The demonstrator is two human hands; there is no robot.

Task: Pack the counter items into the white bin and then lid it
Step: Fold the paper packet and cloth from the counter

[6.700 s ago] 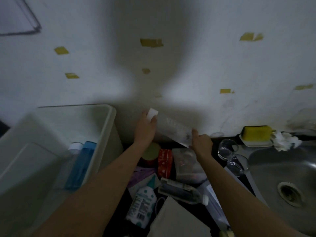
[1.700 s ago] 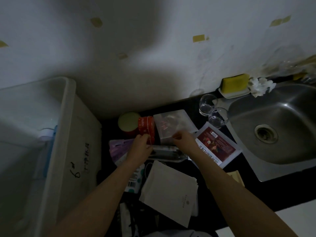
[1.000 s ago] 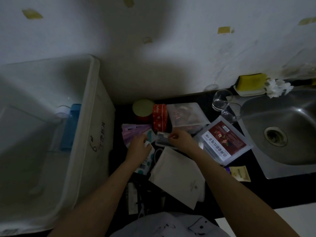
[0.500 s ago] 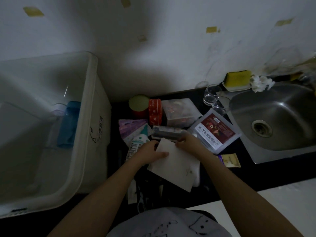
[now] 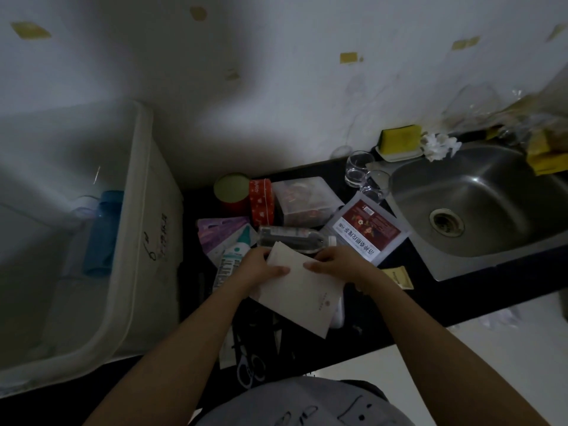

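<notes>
Both hands, left hand and right hand, grip one white envelope, fingers curled round it.

Steel sink, yellow sponge

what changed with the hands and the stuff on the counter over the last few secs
Both hands let go of the long clear tube held up by the wall and dropped to the pile. Now the left hand and right hand grip the top edge of the white paper pouch. The blue bottle stays in the white bin; the red tin and tea packet stay put.
</notes>
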